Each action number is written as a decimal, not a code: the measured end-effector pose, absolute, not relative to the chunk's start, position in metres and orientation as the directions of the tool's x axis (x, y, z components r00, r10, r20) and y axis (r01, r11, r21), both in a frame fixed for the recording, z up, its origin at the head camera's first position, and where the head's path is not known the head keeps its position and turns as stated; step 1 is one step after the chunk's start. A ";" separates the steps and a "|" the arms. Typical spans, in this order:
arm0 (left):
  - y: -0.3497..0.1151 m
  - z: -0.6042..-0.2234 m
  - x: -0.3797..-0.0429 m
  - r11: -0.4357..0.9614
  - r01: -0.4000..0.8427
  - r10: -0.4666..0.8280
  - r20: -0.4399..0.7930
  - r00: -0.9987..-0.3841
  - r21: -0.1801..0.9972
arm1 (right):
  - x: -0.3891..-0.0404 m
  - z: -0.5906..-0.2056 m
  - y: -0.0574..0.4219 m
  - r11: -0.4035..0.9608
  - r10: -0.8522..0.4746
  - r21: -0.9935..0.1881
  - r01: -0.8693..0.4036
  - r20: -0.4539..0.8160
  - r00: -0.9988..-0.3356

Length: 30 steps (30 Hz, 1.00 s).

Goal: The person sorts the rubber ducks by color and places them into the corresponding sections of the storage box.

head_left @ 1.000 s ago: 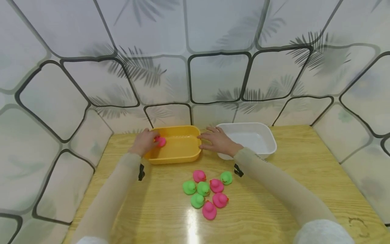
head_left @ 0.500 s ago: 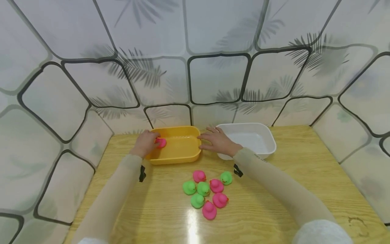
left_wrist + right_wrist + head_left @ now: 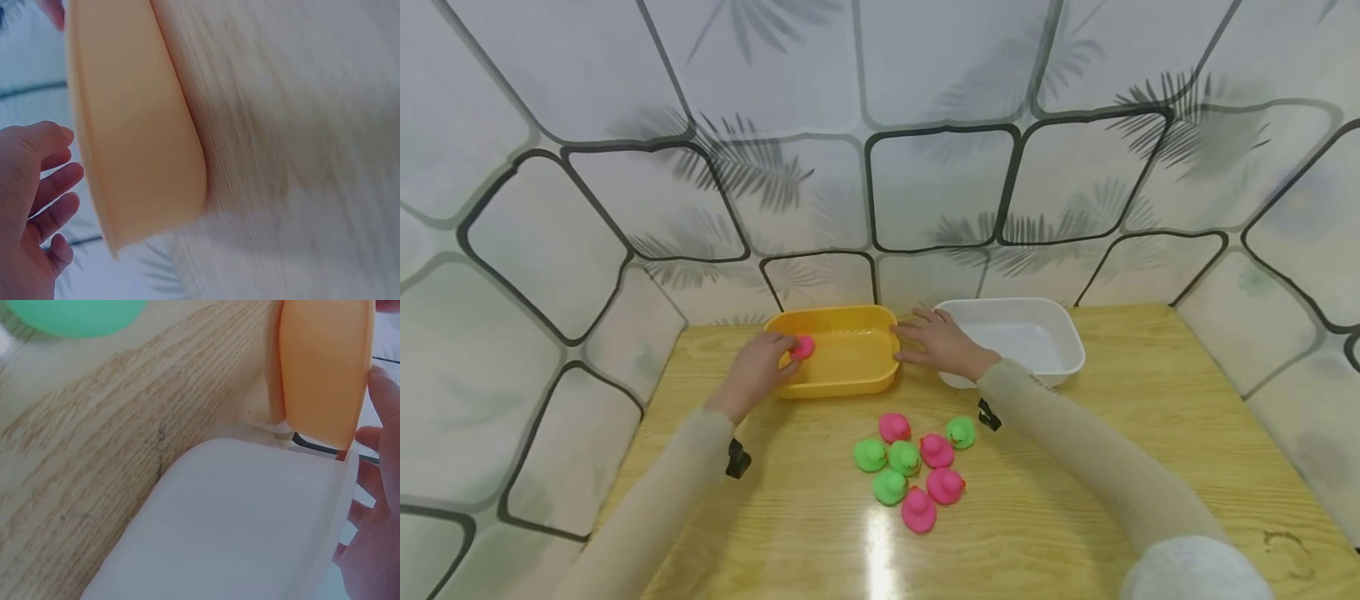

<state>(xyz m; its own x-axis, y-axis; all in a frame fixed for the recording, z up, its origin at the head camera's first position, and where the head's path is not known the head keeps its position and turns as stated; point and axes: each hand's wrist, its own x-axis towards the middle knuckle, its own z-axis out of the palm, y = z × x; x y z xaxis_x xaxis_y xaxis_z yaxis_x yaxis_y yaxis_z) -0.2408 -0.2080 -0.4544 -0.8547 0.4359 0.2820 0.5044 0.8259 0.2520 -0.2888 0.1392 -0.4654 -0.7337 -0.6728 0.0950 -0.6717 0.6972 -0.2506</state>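
Note:
In the head view a pink rubber duck (image 3: pixel 803 347) lies inside the yellow basin (image 3: pixel 842 388), near its left end. My left hand (image 3: pixel 751 373) reaches over that end, fingertips right by the duck. The left wrist view shows the left hand (image 3: pixel 31 194) with loosely bent fingers beside the rim of the yellow basin (image 3: pixel 131 137) and nothing visible between them. My right hand (image 3: pixel 943 343) has its fingers spread, fingertips at the basin's right rim. Seen from the right wrist, the right hand (image 3: pixel 378 500) spans between the yellow basin (image 3: pixel 325 369) and the white basin (image 3: pixel 237 519).
The white basin (image 3: pixel 1060 367) stands right of the yellow one, partly behind the right hand. Several green ducks (image 3: pixel 870 454) and pink ducks (image 3: pixel 919 510) sit clustered on the wooden table (image 3: pixel 1037 517) in front. A patterned backdrop (image 3: pixel 940 192) rises behind the table.
My left hand has drawn back slightly to the left and toward me, so more of the duck in the basin shows. The right hand keeps its place at the rim.

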 end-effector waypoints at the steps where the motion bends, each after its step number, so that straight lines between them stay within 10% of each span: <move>1: -0.205 -0.454 -0.237 0.818 0.517 0.445 0.293 -0.846 0.252 | -0.289 -0.465 0.139 0.699 -0.670 -0.253 -0.669 0.094 -0.736; 14: -0.156 -0.453 -0.198 0.650 0.707 0.578 0.423 -0.697 0.278 | -0.288 -0.463 0.141 0.704 -0.660 -0.285 -0.651 0.076 -0.747; 30: -0.106 -0.463 -0.172 0.577 0.735 0.702 0.244 -0.669 0.355 | -0.289 -0.464 0.139 0.709 -0.656 -0.275 -0.649 0.081 -0.751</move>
<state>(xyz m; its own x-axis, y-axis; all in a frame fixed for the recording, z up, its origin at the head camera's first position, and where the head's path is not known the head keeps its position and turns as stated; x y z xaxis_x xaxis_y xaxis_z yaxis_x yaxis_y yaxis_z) -0.1718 -0.1056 -0.4630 -0.6689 0.7021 0.2440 0.7353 0.5770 0.3554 -0.2887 0.1385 -0.4643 -0.7505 -0.6559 0.0806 -0.6493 0.7092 -0.2748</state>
